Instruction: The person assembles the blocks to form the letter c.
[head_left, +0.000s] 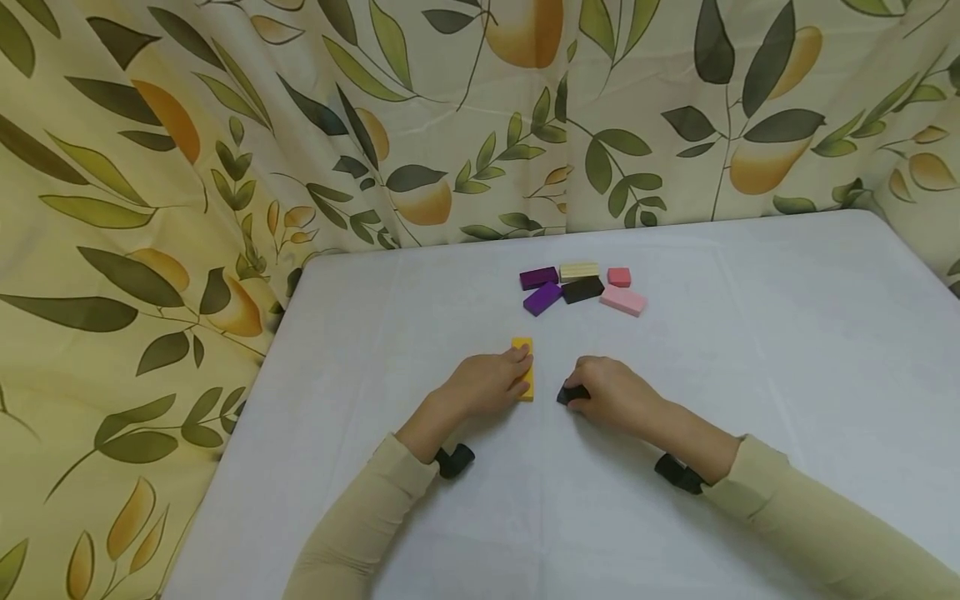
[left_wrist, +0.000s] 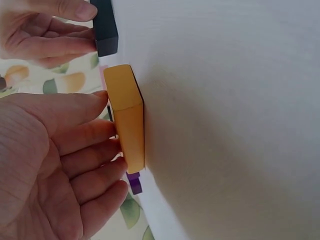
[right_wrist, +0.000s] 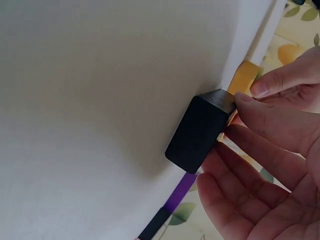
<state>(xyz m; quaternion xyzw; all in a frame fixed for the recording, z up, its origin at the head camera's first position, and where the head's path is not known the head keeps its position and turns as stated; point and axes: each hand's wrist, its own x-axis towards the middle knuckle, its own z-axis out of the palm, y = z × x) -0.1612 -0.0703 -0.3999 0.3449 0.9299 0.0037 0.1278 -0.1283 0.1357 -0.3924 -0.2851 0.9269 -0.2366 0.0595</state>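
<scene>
fingertips (left_wrist: 107,150) of the left hand (head_left: 483,385) rest relaxed on a yellow block (left_wrist: 131,120) on the desk (head_left: 390,333); the right hand (head_left: 615,393) pinches a black block (right_wrist: 195,132) near it, not touching. farther off sit two purple blocks (head_left: 543,298), a cream block (head_left: 579,271), a dark block (head_left: 582,290) and two pink blocks (head_left: 622,301).

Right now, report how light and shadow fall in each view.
Head view: even light, soft shadows near the left hand and right hand; left wrist view: a broad, soft-edged shadow on the white table surface beside the yellow block; right wrist view: dim, with a blurry-edged shadow around the black block.
</scene>
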